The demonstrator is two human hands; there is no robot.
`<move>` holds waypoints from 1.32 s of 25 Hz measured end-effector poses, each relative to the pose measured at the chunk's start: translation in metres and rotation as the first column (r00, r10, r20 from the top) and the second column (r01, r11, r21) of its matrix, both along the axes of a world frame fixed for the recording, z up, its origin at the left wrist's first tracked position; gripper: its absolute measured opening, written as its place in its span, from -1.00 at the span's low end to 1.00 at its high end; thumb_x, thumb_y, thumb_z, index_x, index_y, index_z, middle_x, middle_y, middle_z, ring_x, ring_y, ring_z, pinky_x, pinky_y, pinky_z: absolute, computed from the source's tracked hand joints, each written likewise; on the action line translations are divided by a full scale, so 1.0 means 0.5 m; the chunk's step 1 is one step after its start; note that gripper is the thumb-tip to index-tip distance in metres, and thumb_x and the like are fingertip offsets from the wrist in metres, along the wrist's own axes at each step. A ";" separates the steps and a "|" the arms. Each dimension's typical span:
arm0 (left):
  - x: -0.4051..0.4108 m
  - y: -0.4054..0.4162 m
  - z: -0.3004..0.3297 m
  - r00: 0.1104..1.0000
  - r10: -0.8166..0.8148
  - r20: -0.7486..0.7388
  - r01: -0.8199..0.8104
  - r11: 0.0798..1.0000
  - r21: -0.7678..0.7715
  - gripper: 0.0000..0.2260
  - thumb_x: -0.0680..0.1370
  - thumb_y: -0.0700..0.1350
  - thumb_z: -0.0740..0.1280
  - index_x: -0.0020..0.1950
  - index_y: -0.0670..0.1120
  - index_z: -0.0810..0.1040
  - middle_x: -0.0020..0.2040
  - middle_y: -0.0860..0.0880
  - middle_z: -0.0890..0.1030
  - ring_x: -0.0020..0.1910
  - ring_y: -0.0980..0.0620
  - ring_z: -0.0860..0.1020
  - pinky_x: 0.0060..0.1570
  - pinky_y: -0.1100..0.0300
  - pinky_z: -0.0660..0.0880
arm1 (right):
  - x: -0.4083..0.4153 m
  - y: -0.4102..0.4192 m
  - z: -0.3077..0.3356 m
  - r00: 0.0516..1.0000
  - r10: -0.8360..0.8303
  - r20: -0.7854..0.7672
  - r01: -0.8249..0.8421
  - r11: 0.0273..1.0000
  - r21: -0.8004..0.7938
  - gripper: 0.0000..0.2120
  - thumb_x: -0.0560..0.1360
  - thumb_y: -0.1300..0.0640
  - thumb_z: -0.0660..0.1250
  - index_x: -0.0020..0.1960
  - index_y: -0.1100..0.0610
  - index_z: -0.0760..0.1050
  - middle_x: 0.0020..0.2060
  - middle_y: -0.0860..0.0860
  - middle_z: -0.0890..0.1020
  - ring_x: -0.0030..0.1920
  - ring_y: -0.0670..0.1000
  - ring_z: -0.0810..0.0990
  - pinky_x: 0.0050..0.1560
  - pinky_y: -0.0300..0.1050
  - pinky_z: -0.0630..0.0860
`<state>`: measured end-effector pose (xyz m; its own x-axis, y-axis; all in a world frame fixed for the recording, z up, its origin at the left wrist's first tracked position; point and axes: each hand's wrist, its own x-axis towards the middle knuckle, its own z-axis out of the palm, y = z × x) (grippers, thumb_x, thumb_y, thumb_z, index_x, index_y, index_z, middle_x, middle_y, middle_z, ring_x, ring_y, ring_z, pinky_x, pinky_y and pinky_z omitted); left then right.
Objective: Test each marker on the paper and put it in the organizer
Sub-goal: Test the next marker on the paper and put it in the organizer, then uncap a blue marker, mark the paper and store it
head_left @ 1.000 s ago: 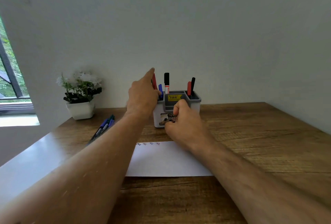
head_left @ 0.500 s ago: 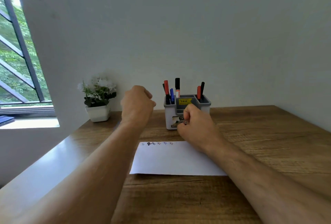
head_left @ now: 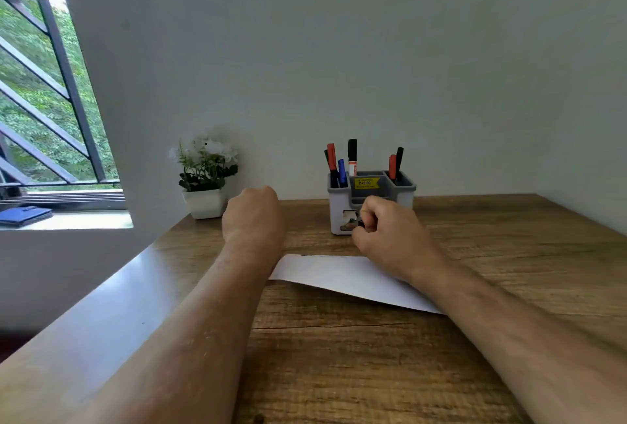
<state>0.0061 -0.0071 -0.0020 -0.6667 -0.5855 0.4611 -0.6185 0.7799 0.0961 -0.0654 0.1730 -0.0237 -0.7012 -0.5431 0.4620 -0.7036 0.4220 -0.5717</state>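
A grey-and-white organizer (head_left: 403, 198) stands at the back of the wooden table (head_left: 373, 355), with several red, blue and black markers (head_left: 352, 157) upright in it. In front of it lies a white paper (head_left: 339, 277) with small marks along its far edge. My left hand (head_left: 252, 216) is a fist left of the organizer, back toward me, and nothing shows in it. My right hand (head_left: 386, 232) is curled against the organizer's front. Its fingertips pinch a small dark thing that I cannot identify.
A white pot with a flowering plant (head_left: 205, 179) stands at the back left by the wall. A barred window (head_left: 51, 101) and a sill with a blue item (head_left: 23, 215) are at far left. The table's left edge runs under my left forearm.
My left hand let go of the red marker in the organizer, closed into a fist and dropped down and left. My right hand stayed at the organizer's front. The view shifted left.
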 end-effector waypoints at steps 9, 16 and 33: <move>-0.016 -0.022 -0.013 1.000 -0.017 0.010 0.016 0.997 0.076 -0.91 0.51 -0.30 0.27 -0.03 -0.19 0.54 -0.12 -0.17 0.52 -0.05 -0.20 0.58 -0.25 0.06 0.46 | -0.016 -0.015 -0.016 0.994 0.104 0.017 -0.105 0.993 0.051 -0.77 0.48 0.20 0.36 -0.28 0.08 0.36 -0.33 0.00 0.51 -0.30 -0.03 0.48 -0.25 -0.12 0.51; -0.034 -0.022 -0.020 0.999 -0.027 0.027 0.024 0.992 0.127 -0.92 0.51 -0.21 0.35 -0.01 -0.16 0.53 -0.08 -0.16 0.55 -0.02 -0.19 0.58 -0.21 0.08 0.44 | -0.018 -0.015 -0.013 0.983 0.178 0.037 -0.181 0.980 0.079 -0.71 0.47 0.18 0.40 -0.35 0.06 0.36 -0.44 -0.05 0.46 -0.40 -0.11 0.42 -0.31 -0.24 0.40; -0.018 0.001 0.033 0.800 -0.042 -0.598 0.258 0.925 0.279 -0.52 0.39 -0.06 0.37 0.32 0.05 0.46 -0.12 0.00 0.65 0.02 -0.02 0.55 -0.02 0.08 0.50 | -0.020 -0.014 -0.011 0.975 0.212 0.065 -0.218 0.970 0.112 -0.72 0.49 0.11 0.41 -0.36 0.08 0.43 -0.43 -0.04 0.51 -0.37 -0.11 0.47 -0.28 -0.21 0.51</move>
<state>-0.0031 -0.0067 0.0143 -0.4345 -0.6873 0.5820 -0.2420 0.7116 0.6596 -0.0754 0.1660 -0.0294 -0.5836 -0.7319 0.3517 -0.7555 0.3307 -0.5655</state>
